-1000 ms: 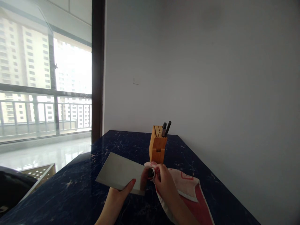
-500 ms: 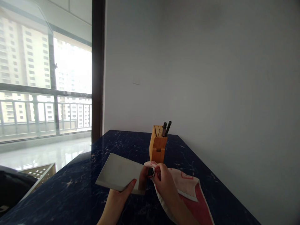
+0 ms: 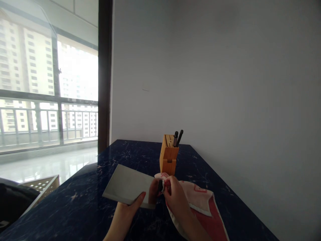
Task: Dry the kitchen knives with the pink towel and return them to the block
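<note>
While pinching the cleaver (image 3: 127, 184) flat, low over the worktop (image 3: 75, 207), in the closed left grip (image 3: 129, 209), right grip (image 3: 175, 197) wrapped with cloth (image 3: 200, 201) round its handle: risks a cut from cloth sliding onto the edge or a loosening pinch.

A home flat: a wooden knife block (image 3: 169, 155) near the far edge of a dark marble desk (image 3: 75, 204), a balcony window (image 3: 48, 83) facing apartment towers.
</note>
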The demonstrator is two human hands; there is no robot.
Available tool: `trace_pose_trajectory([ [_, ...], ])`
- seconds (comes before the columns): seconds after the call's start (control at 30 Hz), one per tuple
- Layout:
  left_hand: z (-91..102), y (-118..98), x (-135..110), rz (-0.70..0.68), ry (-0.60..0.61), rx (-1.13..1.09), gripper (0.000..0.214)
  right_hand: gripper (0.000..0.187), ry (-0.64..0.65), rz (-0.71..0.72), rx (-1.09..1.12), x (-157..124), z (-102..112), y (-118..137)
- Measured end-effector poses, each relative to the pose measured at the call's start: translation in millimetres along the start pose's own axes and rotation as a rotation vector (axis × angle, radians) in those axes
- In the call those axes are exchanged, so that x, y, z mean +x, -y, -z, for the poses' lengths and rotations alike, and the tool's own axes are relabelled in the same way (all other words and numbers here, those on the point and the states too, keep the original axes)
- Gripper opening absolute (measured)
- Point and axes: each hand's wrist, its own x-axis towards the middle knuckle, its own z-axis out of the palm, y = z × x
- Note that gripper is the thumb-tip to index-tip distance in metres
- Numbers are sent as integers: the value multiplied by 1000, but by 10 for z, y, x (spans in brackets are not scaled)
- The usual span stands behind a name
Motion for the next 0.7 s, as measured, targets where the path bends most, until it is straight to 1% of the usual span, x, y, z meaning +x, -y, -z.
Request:
trace_pose_trajectory([
  [0.13, -15, 46, -3, -11, -18, -34, 45, 20, 33, 52, -10, 0, -36, -28],
  [0.23, -31, 94, 0, 4, -66, -62, 48, 17, 51, 32, -67, 21, -44, -74],
  [0.33, -33, 123, 9, 17, -72, -66, 50, 14, 44, 10, -122, 30, -35, -95],
  [0.43, -27, 115, 10, 18, -60, -60, 50, 18, 61, 1, -142, 13, -38, -75],
  [0.53, -26, 85, -2, 30, -61, -67, 50, 24, 95, 17, -112, -10, -66, -37],
  [0.7, -31, 36, -25, -8, -51, -40, 49, 20, 127, 25, -58, -13, -77, 36],
])
